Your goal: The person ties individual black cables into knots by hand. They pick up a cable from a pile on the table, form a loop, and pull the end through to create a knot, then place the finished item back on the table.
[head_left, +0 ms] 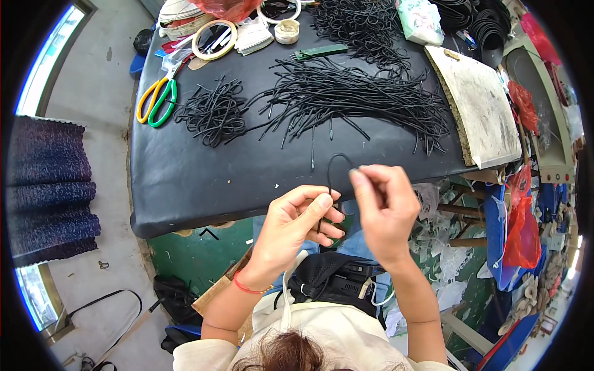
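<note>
Between my hands, just off the near edge of the table, a thin black cord (330,167) bends in a loop. My left hand (303,213) pinches it between thumb and fingers, and part of it runs down past the fingertips. My right hand (387,201) is closed on the cord's other end, thumb against forefinger; the exact end is hidden in the grip. Beyond my hands lies a wide bundle of black cords (359,96) on the black-covered table (204,179). To its left sits a tangled heap of looped black cords (216,114).
Scissors (157,102) with yellow and green handles lie at the table's left. Behind are a green strip (322,52), a tape roll (214,39), a small round tub (287,31) and more cord (356,25). A worn board (479,102) stands right. Scraps (448,266) litter the floor.
</note>
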{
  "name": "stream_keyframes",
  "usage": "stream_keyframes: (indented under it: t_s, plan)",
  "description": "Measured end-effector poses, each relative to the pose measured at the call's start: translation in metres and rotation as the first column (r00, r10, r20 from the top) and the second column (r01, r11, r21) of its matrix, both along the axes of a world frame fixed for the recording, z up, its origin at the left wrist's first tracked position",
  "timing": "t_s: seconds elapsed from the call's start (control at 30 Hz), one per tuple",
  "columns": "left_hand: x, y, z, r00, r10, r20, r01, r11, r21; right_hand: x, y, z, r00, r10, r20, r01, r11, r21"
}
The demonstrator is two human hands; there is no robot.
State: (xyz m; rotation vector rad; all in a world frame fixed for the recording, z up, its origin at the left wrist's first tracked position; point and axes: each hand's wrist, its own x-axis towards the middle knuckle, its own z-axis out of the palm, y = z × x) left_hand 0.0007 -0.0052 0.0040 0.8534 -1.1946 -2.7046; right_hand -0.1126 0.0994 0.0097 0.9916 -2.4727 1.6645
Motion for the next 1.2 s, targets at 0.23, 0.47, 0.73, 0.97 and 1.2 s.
stream_keyframes:
  t_s: [0.23, 0.47, 0.73, 0.97, 1.2]
  plan:
    - [-0.005, 0.006, -0.020, 0.979, 0.194, -0.067, -0.184, 0.974, 0.133, 0.005, -0.002, -0.006, 0.958, 0.241, -0.153, -0.233, 0.970, 0.069]
    - [-0.010, 0.007, -0.019, 0.966, 0.248, -0.071, -0.242, 0.966, 0.087, 0.005, 0.002, -0.006, 0.940, 0.280, -0.193, -0.258, 0.957, 0.133]
    - [-0.012, 0.004, -0.016, 0.970, 0.220, -0.101, -0.223, 0.975, -0.022, 0.003, 0.005, -0.001, 0.911, 0.358, -0.204, -0.325, 0.929, 0.179]
    - [-0.011, -0.012, -0.019, 0.978, 0.192, -0.081, -0.176, 0.970, 0.170, -0.009, 0.024, 0.006, 0.885, 0.370, -0.282, -0.305, 0.919, 0.250]
    - [-0.008, -0.007, -0.017, 0.997, 0.033, -0.076, -0.024, 0.992, 0.122, -0.010, 0.013, 0.002, 0.831, 0.379, -0.407, -0.313, 0.923, 0.222]
